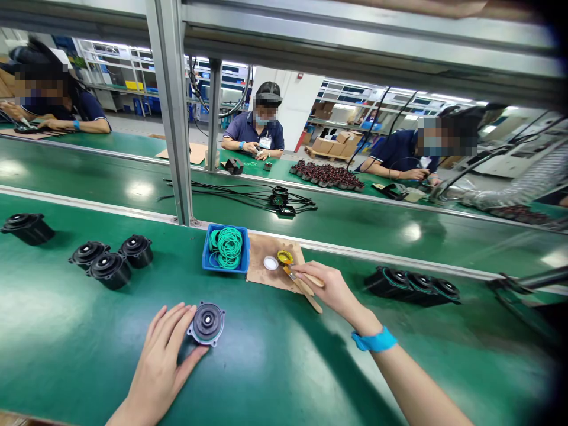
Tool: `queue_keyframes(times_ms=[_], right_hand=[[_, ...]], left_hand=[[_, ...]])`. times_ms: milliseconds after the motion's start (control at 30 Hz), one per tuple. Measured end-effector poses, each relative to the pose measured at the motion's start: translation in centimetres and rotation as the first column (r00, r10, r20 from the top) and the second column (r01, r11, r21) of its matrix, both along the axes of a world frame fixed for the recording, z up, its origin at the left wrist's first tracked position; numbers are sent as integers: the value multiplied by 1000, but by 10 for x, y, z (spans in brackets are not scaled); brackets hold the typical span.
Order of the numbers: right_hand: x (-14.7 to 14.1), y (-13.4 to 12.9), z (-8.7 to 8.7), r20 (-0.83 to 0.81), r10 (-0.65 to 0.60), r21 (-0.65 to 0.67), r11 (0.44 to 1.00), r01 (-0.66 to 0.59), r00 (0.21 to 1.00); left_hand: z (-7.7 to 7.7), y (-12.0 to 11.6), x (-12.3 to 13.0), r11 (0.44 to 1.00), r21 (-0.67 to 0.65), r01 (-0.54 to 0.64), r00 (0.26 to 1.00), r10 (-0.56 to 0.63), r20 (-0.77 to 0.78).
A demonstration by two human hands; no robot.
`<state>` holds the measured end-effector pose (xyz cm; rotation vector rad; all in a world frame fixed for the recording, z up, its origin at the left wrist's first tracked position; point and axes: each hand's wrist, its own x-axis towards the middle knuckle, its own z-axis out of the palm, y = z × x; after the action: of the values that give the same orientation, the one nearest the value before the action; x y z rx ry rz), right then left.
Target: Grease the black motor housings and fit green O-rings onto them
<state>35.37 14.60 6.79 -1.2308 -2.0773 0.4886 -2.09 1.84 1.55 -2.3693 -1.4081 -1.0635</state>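
Observation:
My left hand (162, 349) is closed around the side of a round black motor housing (208, 322) with small lugs on its rim, standing on the green bench. Between the fingers of my right hand (332, 287) is a small brush (315, 279) with a wooden handle. Its tip is at the edge of a small yellow-rimmed pot (284, 257). Beside the pot lies a round white lid (270, 262), both on a stained cardboard sheet (257, 277). Another wooden handle (314, 302) lies under my right hand, its far end unclear.
A blue bin (225, 271) holds green rubber rings (228, 245). Several black housings (109, 271) stand at the left, and more with green rings (412, 287) at the right. A metal post (171, 112) rises behind the bench. Co-workers (255, 133) sit across, beyond black cables (239, 192).

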Motion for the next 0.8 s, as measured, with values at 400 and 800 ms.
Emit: queue_keyframes(times_ms=[400,800], right_hand=[[7,23,-20,-462,-346,-243,935,258,817],[14,20,-34,-669,-538,-514,833,203,513]], left_hand=[[-1,0,-1,1000,14,-18,1000,18,-21],[-3,-1,-1,1000,-26,-14,1000,15,27]])
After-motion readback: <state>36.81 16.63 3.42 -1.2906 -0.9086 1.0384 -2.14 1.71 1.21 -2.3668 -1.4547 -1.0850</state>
